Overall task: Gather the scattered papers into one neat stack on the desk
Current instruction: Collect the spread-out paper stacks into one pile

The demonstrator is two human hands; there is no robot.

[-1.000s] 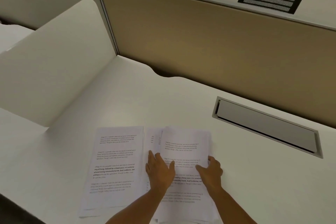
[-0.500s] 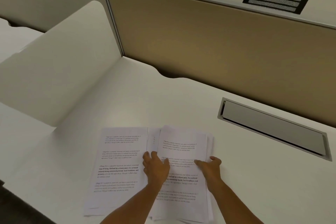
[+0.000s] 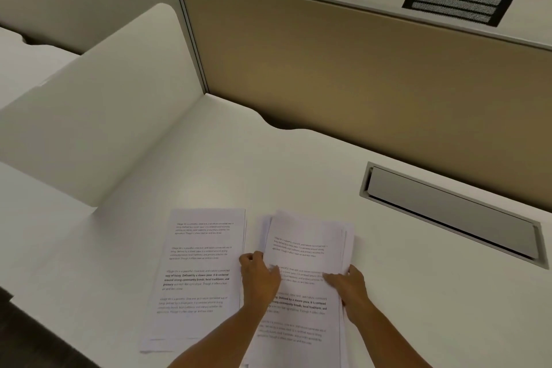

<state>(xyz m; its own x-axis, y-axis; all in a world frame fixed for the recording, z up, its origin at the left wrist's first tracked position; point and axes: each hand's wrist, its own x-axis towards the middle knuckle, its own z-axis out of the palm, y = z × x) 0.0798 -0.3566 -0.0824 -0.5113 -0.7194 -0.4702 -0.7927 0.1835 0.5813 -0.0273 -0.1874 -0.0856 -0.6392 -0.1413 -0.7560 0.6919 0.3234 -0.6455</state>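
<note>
Desk: the wide white desk top (image 3: 298,164) fills the view, closed at the far side by a tan fabric partition (image 3: 358,69) and, to the left of the fingers, by a white curved side divider (image 3: 98,116).
Cable slot: a grey metal cable flap (image 3: 451,212) lies set in the desk, well apart from the hands, beyond and to the right of the right fingers.
Loose pile: the uneven pile of white printed sheets (image 3: 301,287) lies between the two hands, its long axis running away from the person; its far edges are fanned and not aligned.
Second sheets: the flatter set of white printed pages (image 3: 197,272) lies just beside the left fingers, on their outer left side, parallel to the loose pile and touching it or nearly so; I cannot tell which.
Left hand: the left hand (image 3: 259,276) is curled, its fingers closed on the left edge of the loose pile.
Right hand: the right hand (image 3: 348,285) grips the right edge of the same pile, thumb on top, fingers seemingly under the edge.
Key relation: I judge the left hand is the nearer one to the second sheets.
Free room: bare desk is open beyond the fingertips and to the right; the near edge of the desk is close below the wrists.
</note>
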